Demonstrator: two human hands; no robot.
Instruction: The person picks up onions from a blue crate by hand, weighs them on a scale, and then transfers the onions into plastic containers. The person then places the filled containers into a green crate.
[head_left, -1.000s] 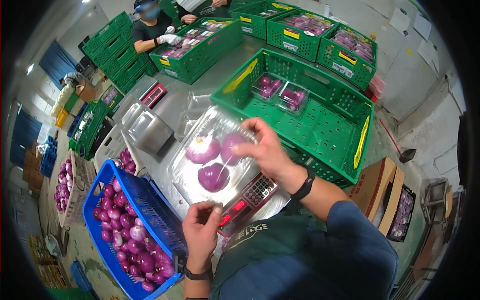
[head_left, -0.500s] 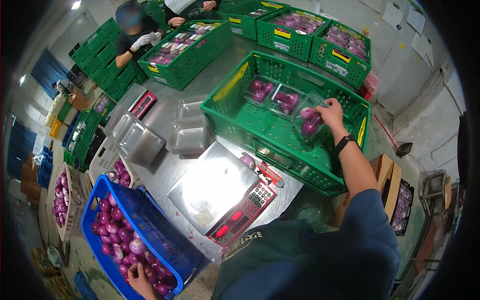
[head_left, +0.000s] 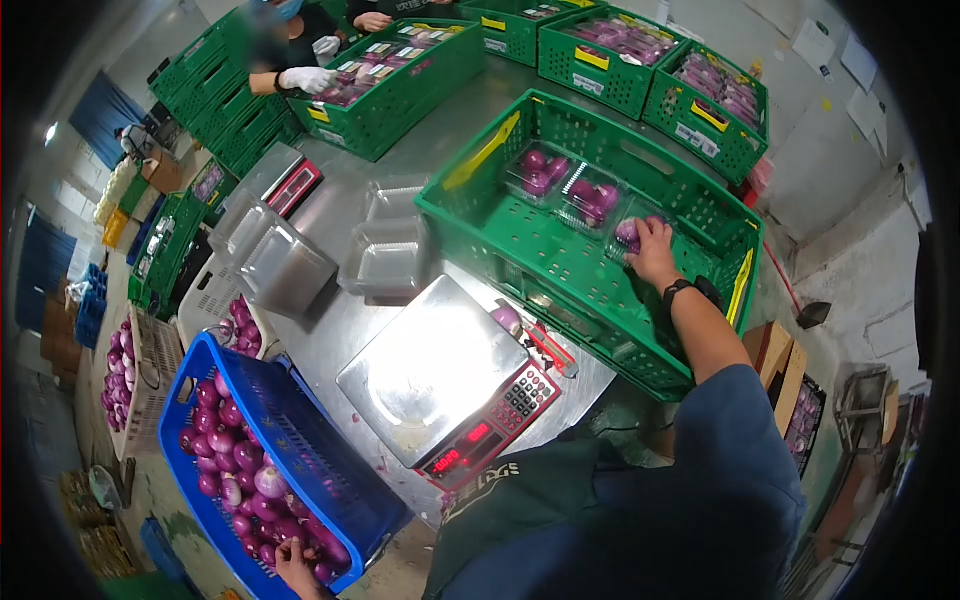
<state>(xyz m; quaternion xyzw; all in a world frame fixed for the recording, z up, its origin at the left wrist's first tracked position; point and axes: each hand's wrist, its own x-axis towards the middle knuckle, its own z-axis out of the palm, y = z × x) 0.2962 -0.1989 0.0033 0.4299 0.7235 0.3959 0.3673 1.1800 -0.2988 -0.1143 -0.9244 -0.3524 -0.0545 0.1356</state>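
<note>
My right hand (head_left: pixel 657 258) is down inside the big green perforated plastic crate (head_left: pixel 540 250), fingers narrow, holding the right end of a transparent plastic onion pack (head_left: pixel 628 236). It's third in a row of packs. My fingers cover part of it; can't tell if its whole underside touches the crate floor. Next along to the left: a middle onion pack (head_left: pixel 594 198), then a left onion pack (head_left: pixel 538 172), same see-through plastic, purple onions inside.

My left hand (head_left: pixel 296 572) is at the near end of the blue plastic basket (head_left: pixel 320 450), fingers partly bent, among loose purple onions (head_left: pixel 240 455). Can't tell if they grip one; frame edge crops the wrist.

Between basket and crate: scale with square silver plate (head_left: pixel 430 365), red keypad panel on my side, red digits lit. Single purple onion (head_left: pixel 506 318) just past the plate, near a red handheld tool (head_left: pixel 552 350), type unclear. Transparent plastic trays (head_left: pixel 385 260) stand past the scale, taller tray stack (head_left: pixel 285 265) left of them, all on the steel table (head_left: pixel 455 130).

Across the table, a co-worker's white-gloved hand (head_left: pixel 308 80) is at another green crate (head_left: pixel 420 105) loaded with onion packs.
</note>
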